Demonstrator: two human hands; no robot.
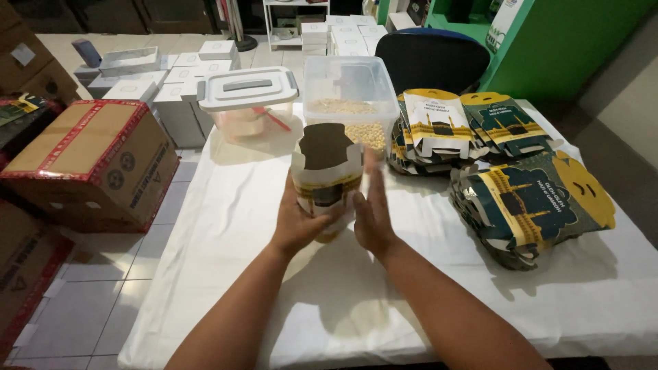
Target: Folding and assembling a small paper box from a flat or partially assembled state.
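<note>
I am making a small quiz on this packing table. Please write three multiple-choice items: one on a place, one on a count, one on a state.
1. Where is the open clear tub of beans?
A. behind the held box
B. on the floor
C. on the chair

2. How many piles of flat printed cartons lie on the table?
A. one
B. two
C. five

3. How is the left hand?
A. flat on the cloth
B. closed around the folded carton box
C. inside the tub

Answers: 1 A, it stands beyond the box; 2 B, far pile and near pile; 3 B, its fingers wrap the box, the right hand flat beside it.
</note>
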